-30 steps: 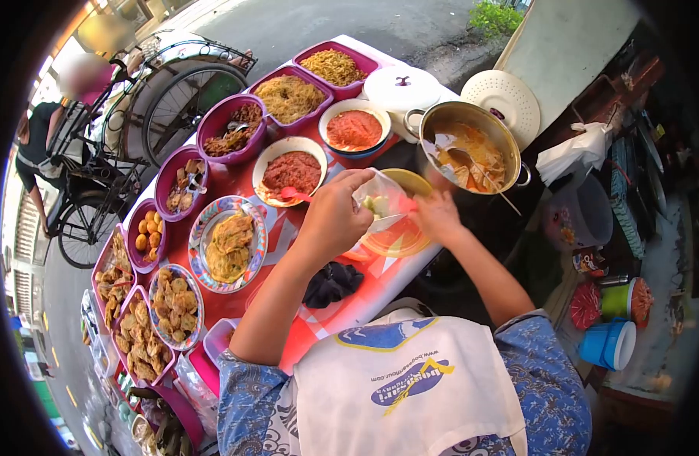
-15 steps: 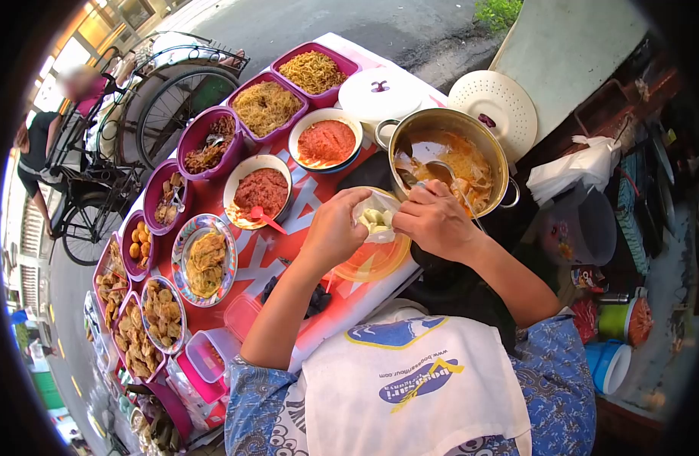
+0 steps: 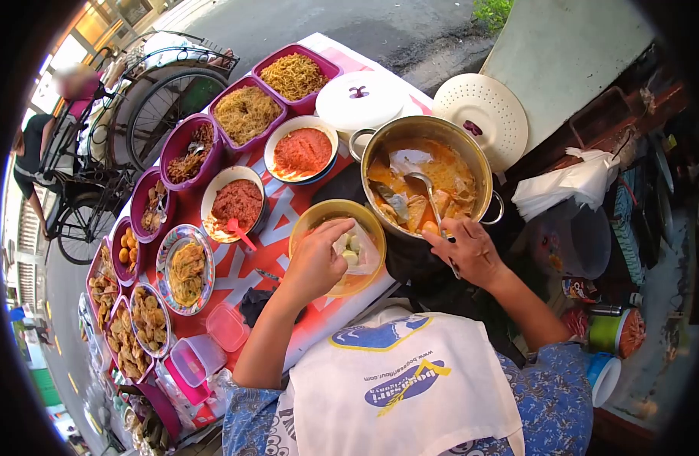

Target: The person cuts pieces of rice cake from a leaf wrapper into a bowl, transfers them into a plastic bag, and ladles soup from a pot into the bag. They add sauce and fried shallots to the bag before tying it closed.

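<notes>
Head view: the left hand (image 3: 319,257) grasps the near edge of a clear plastic bag (image 3: 371,259) containing pale green chunks (image 3: 349,253). The bag sits within a yellow bowl (image 3: 355,287) on the counter (image 3: 251,275). The right hand (image 3: 469,252) is closed around the handle of a metal ladle (image 3: 434,201), its head inside a steel pot (image 3: 484,175) of orange, soupy food. Beyond the yellow bowl stand two bowls of red paste, one holding a pink spoon (image 3: 241,234).
</notes>
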Motion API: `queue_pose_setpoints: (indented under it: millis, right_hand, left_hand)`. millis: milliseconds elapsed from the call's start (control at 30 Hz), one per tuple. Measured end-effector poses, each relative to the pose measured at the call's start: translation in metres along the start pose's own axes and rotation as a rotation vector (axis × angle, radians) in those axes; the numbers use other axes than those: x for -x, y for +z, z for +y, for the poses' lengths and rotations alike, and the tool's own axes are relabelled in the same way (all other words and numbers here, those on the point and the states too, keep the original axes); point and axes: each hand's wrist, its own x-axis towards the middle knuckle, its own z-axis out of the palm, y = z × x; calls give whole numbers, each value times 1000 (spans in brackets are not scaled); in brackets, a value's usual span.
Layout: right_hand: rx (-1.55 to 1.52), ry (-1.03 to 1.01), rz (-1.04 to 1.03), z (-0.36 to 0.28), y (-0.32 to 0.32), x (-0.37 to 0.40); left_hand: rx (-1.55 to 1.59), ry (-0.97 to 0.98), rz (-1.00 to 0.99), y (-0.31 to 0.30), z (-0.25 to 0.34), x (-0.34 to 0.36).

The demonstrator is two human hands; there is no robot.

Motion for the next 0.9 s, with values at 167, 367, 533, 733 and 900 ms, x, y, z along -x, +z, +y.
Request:
queue_pose_setpoints:
  millis: [167, 367, 533, 733, 900]
  right_hand:
    - [-331, 178, 32, 19, -30, -11]
    - [25, -13, 23, 56, -22, -21]
    - [168, -84, -107, 56, 15, -20]
    - [-146, 200, 6, 64, 27, -33]
    - [-633, 606, 278, 80, 28, -36]
  left_hand:
    - [12, -20, -11, 8, -4, -7]
    - [22, -34, 5, 18, -10, -15]
    - [69, -77, 5, 19, -8, -18]
    - [56, -20, 46, 21, -16, -20]
    - [96, -117, 6, 15, -13, -18]
